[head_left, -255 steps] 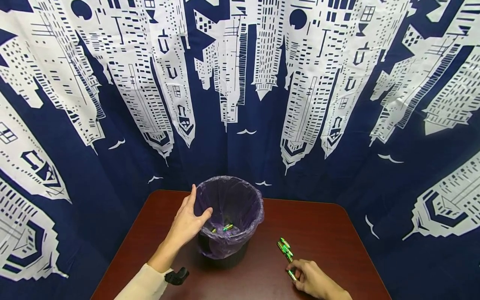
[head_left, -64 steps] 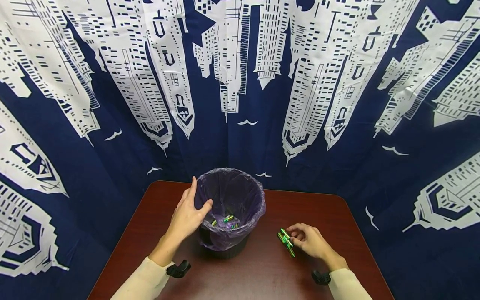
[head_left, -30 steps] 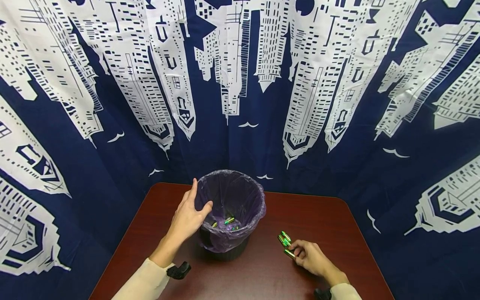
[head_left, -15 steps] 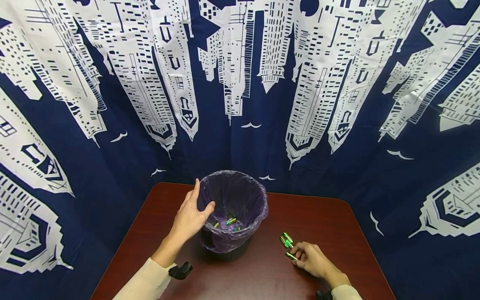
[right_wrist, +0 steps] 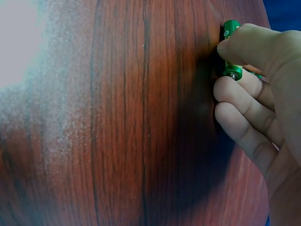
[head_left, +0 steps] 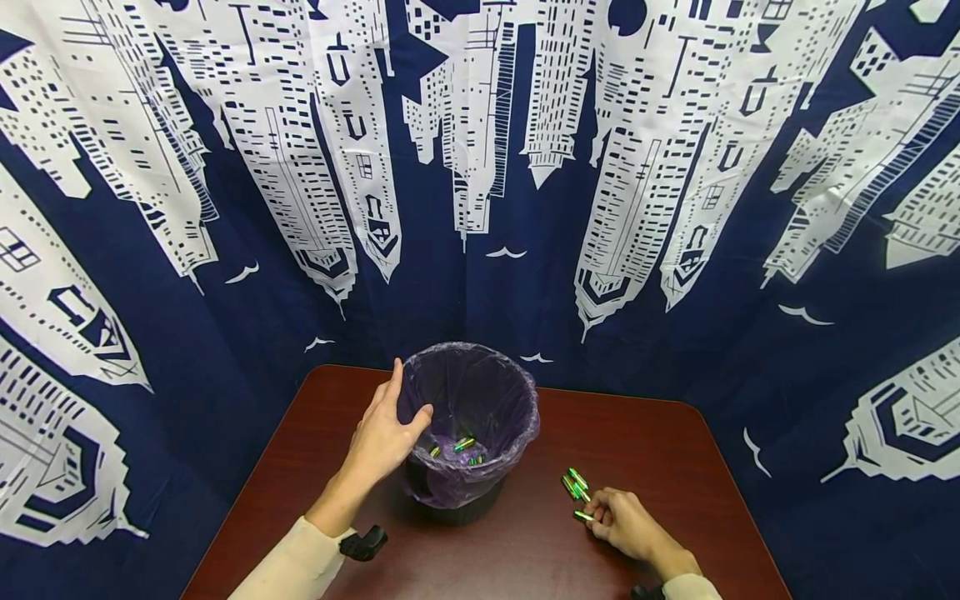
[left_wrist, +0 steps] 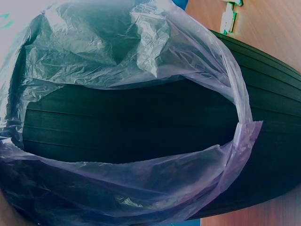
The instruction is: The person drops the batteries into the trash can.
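A black trash can [head_left: 459, 508] lined with a purple translucent bag [head_left: 517, 433] stands on the table. My left hand [head_left: 384, 437] holds its left rim, thumb over the inside and index finger stretched along the edge. Several green-gold batteries [head_left: 464, 444] lie at the bottom of the bag. My right hand [head_left: 628, 521] pinches one battery [head_left: 582, 516] low over or on the table; the right wrist view shows this battery [right_wrist: 230, 29] between thumb and fingers. Just beyond it lies a small group of loose batteries [head_left: 576, 483], seen partly in the left wrist view as batteries [left_wrist: 228, 20].
The reddish-brown wooden table [head_left: 630, 433] carries the can left of its middle. A navy curtain [head_left: 495, 308] with white city buildings hangs behind and around the table. Black wrist cameras [head_left: 363, 543] sit at the cuffs.
My right hand has come from the battery group toward me, one battery pinched and drawn apart from the others. More batteries show in the can than 8.5 seconds ago. My left hand keeps its place.
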Tool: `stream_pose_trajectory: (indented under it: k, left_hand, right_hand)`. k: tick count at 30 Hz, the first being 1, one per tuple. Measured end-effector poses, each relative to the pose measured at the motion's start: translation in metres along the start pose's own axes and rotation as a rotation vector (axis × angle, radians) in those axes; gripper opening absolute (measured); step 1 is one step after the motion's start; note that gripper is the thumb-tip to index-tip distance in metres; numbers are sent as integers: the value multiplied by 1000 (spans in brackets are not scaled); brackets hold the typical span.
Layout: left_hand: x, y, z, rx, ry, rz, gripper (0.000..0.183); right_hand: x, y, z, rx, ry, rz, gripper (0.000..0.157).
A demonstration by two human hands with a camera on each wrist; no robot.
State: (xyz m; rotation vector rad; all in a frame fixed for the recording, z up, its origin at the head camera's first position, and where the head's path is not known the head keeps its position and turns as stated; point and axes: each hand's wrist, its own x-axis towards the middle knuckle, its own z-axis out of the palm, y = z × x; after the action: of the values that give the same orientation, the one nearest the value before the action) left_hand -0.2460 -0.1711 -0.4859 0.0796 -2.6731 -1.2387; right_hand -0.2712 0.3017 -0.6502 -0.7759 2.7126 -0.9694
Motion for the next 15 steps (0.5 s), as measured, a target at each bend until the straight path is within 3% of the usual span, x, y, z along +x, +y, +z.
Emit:
stream_pose_trajectory:
  k: [6,15]
  left_hand:
    - [-1,1,0,-11,5,8,103]
    - [-1,-1,0,-14,8,12,103]
  right_hand:
    - [-1,0,0,-25,48,-53,18]
    - [1,-4,-12,5,33,-13,15]
